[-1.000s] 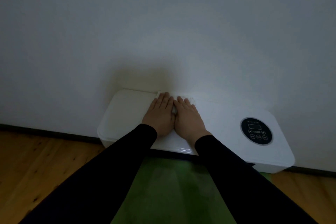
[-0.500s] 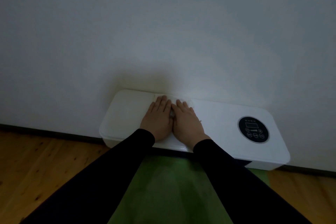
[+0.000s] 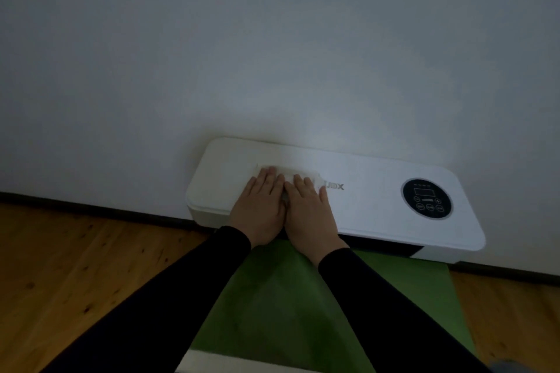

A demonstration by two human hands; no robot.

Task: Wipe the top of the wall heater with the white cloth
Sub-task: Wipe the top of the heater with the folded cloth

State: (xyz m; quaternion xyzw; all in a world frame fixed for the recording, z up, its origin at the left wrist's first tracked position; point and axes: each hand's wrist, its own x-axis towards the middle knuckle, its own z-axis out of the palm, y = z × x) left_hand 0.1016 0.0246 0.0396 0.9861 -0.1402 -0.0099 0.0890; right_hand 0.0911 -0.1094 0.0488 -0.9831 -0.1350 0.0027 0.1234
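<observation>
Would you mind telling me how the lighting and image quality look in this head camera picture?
Head view: dim overall, corners darkened; a brighter patch falls on the wall above the heater. The white cloth barely stands out against the heater top under the left hand and right hand; wide-angle bending curves the skirting; the logo reads soft.

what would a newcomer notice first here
Two bare hands, the left hand and right hand, lie flat side by side on a white cloth atop the white wall heater low against the wall. Next, the round black control panel near the heater's right end, then the green mat below.
</observation>
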